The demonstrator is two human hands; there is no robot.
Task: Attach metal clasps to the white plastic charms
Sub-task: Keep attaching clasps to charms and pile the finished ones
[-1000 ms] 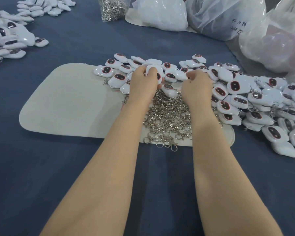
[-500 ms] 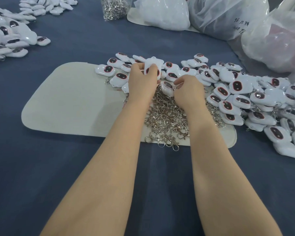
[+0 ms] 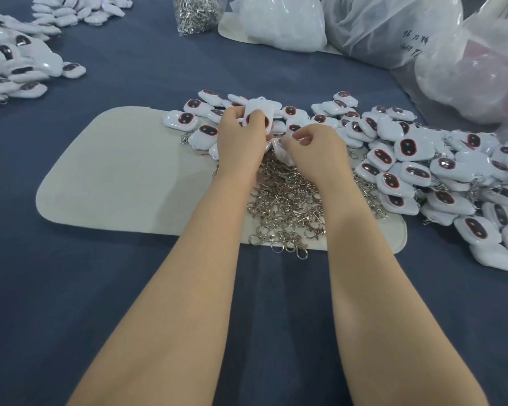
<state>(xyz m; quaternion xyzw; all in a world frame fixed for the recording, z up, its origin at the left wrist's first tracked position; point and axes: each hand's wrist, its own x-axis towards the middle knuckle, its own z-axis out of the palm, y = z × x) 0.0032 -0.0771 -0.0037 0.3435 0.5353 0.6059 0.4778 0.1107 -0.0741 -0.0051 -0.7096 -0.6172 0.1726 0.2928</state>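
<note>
My left hand (image 3: 241,139) grips a white plastic charm (image 3: 261,111) with a dark red-rimmed oval, held upright above the cream mat (image 3: 123,171). My right hand (image 3: 317,150) is curled just right of it, fingertips pinching something small that I cannot make out, close to the held charm's lower edge. A heap of silver metal clasps (image 3: 288,206) lies on the mat under and between my wrists. A large pile of white charms (image 3: 423,171) spreads from behind my hands to the right edge.
Another pile of white charms (image 3: 21,65) lies far left on the blue cloth (image 3: 115,288). A clear bag of clasps (image 3: 197,13) stands at the back, with plastic bags (image 3: 393,27) filling the back right corner.
My left hand has lifted one charm out of the pile and holds it upright. My right hand has moved left from the charm pile toward it and curled tighter.
</note>
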